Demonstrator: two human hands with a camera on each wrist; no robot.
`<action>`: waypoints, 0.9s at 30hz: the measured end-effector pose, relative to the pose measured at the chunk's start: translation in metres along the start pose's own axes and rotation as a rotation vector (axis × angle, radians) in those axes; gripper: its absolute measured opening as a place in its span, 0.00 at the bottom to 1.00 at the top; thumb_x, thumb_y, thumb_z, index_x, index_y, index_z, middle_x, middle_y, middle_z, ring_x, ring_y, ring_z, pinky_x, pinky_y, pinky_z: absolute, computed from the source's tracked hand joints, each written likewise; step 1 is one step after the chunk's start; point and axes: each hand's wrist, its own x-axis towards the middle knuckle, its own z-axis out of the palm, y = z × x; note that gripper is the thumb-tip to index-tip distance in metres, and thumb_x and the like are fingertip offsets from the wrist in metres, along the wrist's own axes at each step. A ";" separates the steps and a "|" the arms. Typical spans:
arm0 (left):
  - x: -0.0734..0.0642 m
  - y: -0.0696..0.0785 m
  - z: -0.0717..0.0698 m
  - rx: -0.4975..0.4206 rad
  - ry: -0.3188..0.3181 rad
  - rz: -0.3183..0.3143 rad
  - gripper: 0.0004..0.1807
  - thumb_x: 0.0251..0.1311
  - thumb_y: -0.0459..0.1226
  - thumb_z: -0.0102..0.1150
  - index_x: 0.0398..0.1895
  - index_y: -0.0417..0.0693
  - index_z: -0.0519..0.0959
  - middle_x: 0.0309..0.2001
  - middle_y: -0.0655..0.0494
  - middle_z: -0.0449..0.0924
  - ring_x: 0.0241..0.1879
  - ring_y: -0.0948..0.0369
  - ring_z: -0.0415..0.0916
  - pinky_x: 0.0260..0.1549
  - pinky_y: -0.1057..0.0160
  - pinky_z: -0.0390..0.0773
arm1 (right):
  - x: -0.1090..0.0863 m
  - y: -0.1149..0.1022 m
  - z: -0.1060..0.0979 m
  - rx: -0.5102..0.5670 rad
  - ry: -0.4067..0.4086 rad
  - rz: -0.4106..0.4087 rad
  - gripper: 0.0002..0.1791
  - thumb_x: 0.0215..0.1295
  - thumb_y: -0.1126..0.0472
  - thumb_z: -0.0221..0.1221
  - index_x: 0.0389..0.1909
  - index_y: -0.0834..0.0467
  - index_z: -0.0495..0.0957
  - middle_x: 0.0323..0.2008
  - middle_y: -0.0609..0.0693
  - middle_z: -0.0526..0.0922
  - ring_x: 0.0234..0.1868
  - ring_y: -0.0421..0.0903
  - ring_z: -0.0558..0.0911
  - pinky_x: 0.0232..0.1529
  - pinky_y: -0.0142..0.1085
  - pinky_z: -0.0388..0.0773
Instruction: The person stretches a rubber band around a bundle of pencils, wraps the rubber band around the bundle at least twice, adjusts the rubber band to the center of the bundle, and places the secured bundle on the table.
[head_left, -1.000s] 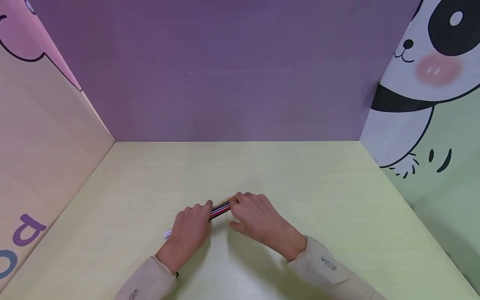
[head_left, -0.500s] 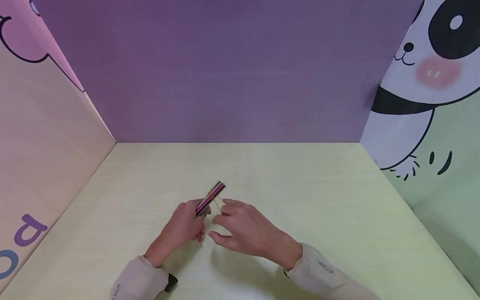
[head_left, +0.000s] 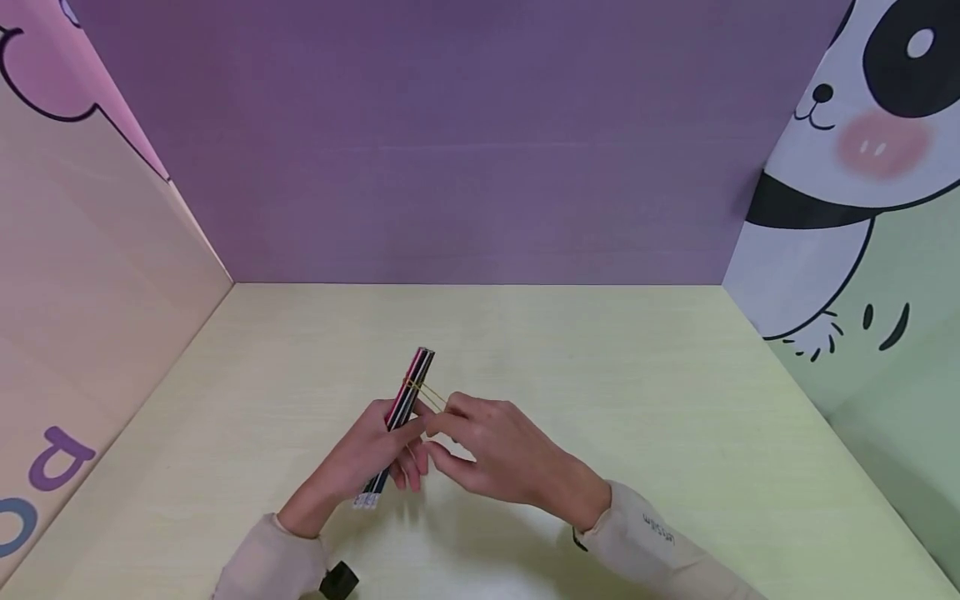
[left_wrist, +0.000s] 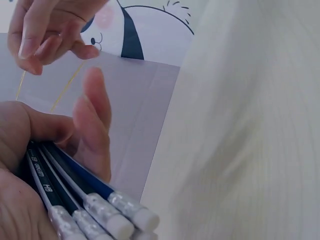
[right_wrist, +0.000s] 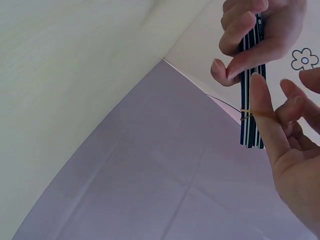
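Left fingers [head_left: 408, 431] partly hide the pencils [head_left: 406, 405]; the panda drawing [head_left: 810, 196] is cut off

Above the table [head_left: 562, 350], before the wall [head_left: 480, 142], pencils [head_left: 402, 407] lie in the left of the hands [head_left: 375, 442].

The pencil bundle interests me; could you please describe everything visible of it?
The pencil bundle shows slim, dark, pale-striped shafts with a reddish streak and HB lettering. Silvery ferrules and white erasers cap its near end. It slants above the table in the grip of the left hand. A yellowish elastic band circles its far part, stretched to the right hand.
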 end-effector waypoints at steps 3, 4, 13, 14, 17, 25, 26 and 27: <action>0.001 0.000 -0.001 -0.039 -0.002 0.009 0.17 0.75 0.43 0.50 0.47 0.35 0.72 0.21 0.44 0.81 0.15 0.54 0.80 0.15 0.59 0.80 | 0.000 0.000 -0.002 0.063 -0.011 0.044 0.09 0.60 0.69 0.60 0.41 0.57 0.80 0.31 0.44 0.76 0.25 0.33 0.71 0.27 0.19 0.67; 0.002 0.000 -0.001 -0.052 -0.004 0.012 0.18 0.75 0.44 0.50 0.47 0.35 0.72 0.21 0.44 0.81 0.15 0.54 0.80 0.15 0.59 0.80 | 0.000 0.001 -0.002 0.080 -0.011 0.056 0.10 0.59 0.70 0.59 0.42 0.58 0.79 0.33 0.44 0.77 0.26 0.34 0.73 0.29 0.19 0.68; -0.001 0.003 0.006 -0.197 -0.091 0.013 0.19 0.74 0.44 0.52 0.50 0.34 0.69 0.21 0.48 0.81 0.15 0.58 0.80 0.16 0.62 0.81 | 0.000 0.010 -0.005 0.224 0.003 0.188 0.07 0.63 0.71 0.56 0.38 0.59 0.79 0.33 0.45 0.78 0.26 0.37 0.74 0.28 0.22 0.71; -0.001 0.003 0.007 -0.196 -0.096 0.013 0.19 0.74 0.44 0.52 0.50 0.33 0.70 0.21 0.48 0.81 0.16 0.58 0.80 0.16 0.62 0.81 | 0.000 0.012 -0.004 0.255 0.019 0.225 0.07 0.63 0.71 0.56 0.37 0.59 0.80 0.32 0.45 0.78 0.26 0.36 0.73 0.28 0.23 0.72; -0.001 0.002 0.009 -0.183 -0.109 0.024 0.19 0.74 0.44 0.52 0.50 0.32 0.71 0.22 0.48 0.81 0.17 0.57 0.81 0.17 0.63 0.81 | 0.001 0.018 -0.002 0.371 0.078 0.353 0.08 0.64 0.72 0.54 0.34 0.61 0.81 0.29 0.46 0.79 0.23 0.35 0.72 0.24 0.27 0.74; 0.001 -0.004 0.013 -0.175 -0.133 0.033 0.17 0.75 0.42 0.50 0.49 0.32 0.72 0.23 0.47 0.82 0.19 0.56 0.82 0.19 0.62 0.82 | 0.001 0.029 -0.003 0.558 0.088 0.613 0.10 0.65 0.70 0.54 0.34 0.60 0.84 0.24 0.48 0.83 0.11 0.40 0.77 0.15 0.36 0.77; 0.001 -0.005 0.014 -0.171 -0.135 0.033 0.17 0.75 0.42 0.50 0.49 0.33 0.72 0.23 0.47 0.82 0.19 0.56 0.82 0.20 0.61 0.82 | 0.001 0.030 -0.004 0.554 0.080 0.628 0.10 0.65 0.70 0.54 0.33 0.59 0.84 0.25 0.49 0.84 0.10 0.41 0.77 0.16 0.37 0.77; 0.001 -0.005 0.014 -0.174 -0.139 0.033 0.17 0.75 0.42 0.51 0.49 0.33 0.72 0.23 0.47 0.82 0.19 0.56 0.82 0.20 0.61 0.82 | 0.001 0.031 -0.005 0.550 0.072 0.640 0.10 0.64 0.70 0.54 0.34 0.59 0.85 0.26 0.49 0.85 0.09 0.41 0.78 0.16 0.37 0.77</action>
